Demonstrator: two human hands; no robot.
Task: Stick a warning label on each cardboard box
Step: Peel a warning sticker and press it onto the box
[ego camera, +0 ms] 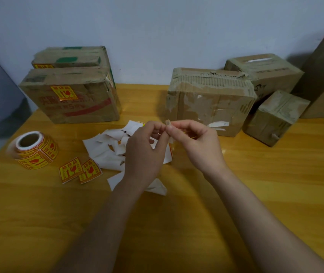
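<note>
My left hand [144, 152] and right hand [194, 142] are pinching one warning label [168, 123], hiding most of it above the backing scraps [108, 152].

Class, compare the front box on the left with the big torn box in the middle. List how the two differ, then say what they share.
1. The front left box carries a yellow and red warning label; the torn middle box shows none.
2. The left box has red print across its face; the middle box has none visible.
3. The middle box's top edge is ripped to bare corrugation; the left box's surface is mostly whole.

Both are brown cardboard, standing on the wooden table.
</note>
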